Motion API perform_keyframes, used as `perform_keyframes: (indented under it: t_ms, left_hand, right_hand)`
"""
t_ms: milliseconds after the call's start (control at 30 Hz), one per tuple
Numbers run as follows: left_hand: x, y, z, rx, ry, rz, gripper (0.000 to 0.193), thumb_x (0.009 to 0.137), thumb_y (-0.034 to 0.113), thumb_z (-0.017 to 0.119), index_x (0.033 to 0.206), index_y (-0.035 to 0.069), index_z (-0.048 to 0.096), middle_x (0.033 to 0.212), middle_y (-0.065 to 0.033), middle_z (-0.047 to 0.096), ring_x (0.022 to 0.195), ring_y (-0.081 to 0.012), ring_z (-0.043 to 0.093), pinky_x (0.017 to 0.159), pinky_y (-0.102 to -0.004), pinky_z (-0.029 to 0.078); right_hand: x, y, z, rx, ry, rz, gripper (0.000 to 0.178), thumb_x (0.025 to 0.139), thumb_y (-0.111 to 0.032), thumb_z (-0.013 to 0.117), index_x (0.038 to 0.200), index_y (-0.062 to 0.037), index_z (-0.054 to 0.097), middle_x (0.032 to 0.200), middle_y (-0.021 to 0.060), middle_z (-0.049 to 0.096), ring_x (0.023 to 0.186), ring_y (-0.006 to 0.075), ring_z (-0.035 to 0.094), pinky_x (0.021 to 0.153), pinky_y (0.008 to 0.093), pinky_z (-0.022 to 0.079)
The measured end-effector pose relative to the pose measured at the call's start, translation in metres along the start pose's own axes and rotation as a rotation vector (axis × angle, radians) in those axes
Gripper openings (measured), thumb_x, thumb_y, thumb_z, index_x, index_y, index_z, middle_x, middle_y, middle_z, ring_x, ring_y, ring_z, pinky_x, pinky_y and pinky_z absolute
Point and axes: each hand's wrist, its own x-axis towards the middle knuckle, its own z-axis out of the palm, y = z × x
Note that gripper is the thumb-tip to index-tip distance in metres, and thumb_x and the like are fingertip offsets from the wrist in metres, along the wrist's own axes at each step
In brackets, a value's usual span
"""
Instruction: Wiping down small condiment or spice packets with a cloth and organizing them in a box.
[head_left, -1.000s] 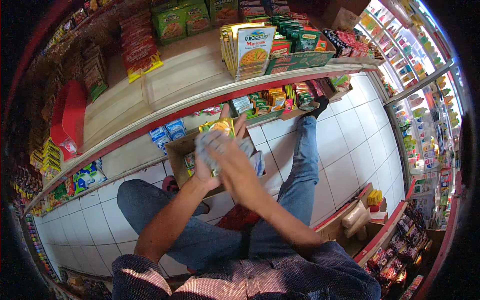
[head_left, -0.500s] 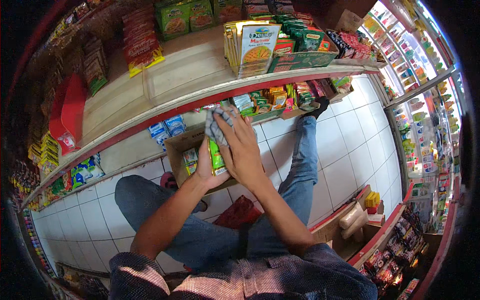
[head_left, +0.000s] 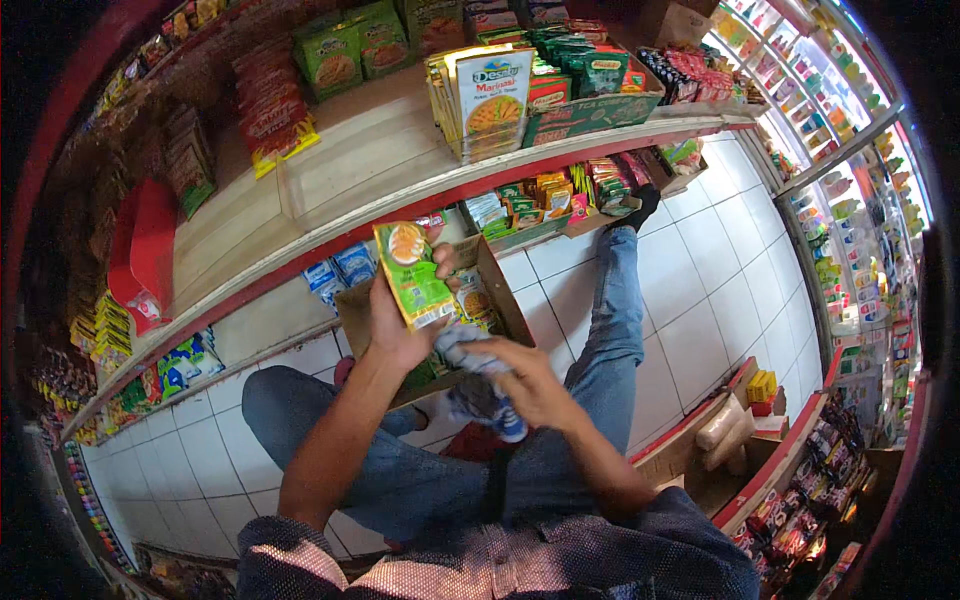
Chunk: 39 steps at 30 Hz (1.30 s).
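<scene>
Green packet [head_left: 410, 280] gripped in left hand [head_left: 394, 328], fingers closed around it, above cardboard box [head_left: 508, 290]; checked cloth [head_left: 464, 349] likewise gripped in right hand [head_left: 535, 382]. Packet could be knocked loose if its lower edge is caught by cloth.

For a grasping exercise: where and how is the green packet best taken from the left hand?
Probably pinch the green packet at its far end, coming from beyond it: it looks flat, the left hand leaves that end uncovered, and the cloth in the right hand crowds the near end.
</scene>
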Motion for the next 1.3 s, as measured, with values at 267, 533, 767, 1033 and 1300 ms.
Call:
perform_keyframes:
  t_ms: [267,533,767,1033,1300]
  left_hand:
    - [0.046,0.033,0.094,0.965,0.247,0.515,0.013,0.1,0.008,0.063,0.113,0.007,0.059,0.109,-0.0005,0.056,0.099,-0.0084,0.055,0.091,-0.024,0.046]
    - [0.126,0.047,0.096,1.255,0.152,0.893,0.016,0.094,0.01,0.074,0.093,0.004,0.059,0.084,0.0026,0.054,0.08,-0.0048,0.049,0.072,-0.0204,0.043]
    - [0.145,0.056,0.083,1.541,0.131,0.98,0.012,0.095,0.01,0.073,0.095,0.005,0.061,0.084,0.0031,0.063,0.079,-0.0044,0.056,0.072,-0.0219,0.044]
    - [0.146,0.057,0.092,1.715,0.2,0.975,0.022,0.09,0.014,0.077,0.088,0.001,0.059,0.078,-0.0014,0.057,0.072,-0.0088,0.052,0.066,-0.0273,0.043]
    - [0.145,0.053,0.094,1.779,0.212,0.938,0.023,0.087,0.015,0.08,0.091,0.002,0.061,0.076,0.0,0.056,0.07,-0.0089,0.049,0.065,-0.0259,0.041]
  right_hand:
    - [-0.061,0.098,-0.021,-0.012,0.232,0.353,0.028,0.107,-0.011,0.05,0.13,0.0007,0.059,0.117,0.0093,0.067,0.107,0.0157,0.059,0.096,0.0307,0.046]
    - [-0.053,0.096,-0.015,-0.145,0.116,0.193,0.031,0.1,-0.006,0.056,0.131,-0.0043,0.058,0.104,0.0243,0.066,0.094,0.0397,0.066,0.082,0.0439,0.05]
    - [-0.063,0.1,-0.022,-0.187,0.088,0.15,0.028,0.1,-0.008,0.056,0.127,-0.0026,0.059,0.108,0.0242,0.066,0.101,0.0423,0.064,0.085,0.0458,0.05]
    - [-0.06,0.1,-0.022,-0.188,0.071,0.113,0.028,0.099,-0.006,0.056,0.126,-0.0015,0.059,0.108,0.0227,0.067,0.101,0.0402,0.065,0.086,0.0447,0.05]
    - [-0.064,0.102,-0.019,-0.209,0.058,0.142,0.031,0.098,-0.006,0.057,0.128,-0.0019,0.059,0.108,0.0245,0.067,0.1,0.0414,0.066,0.087,0.0444,0.051]
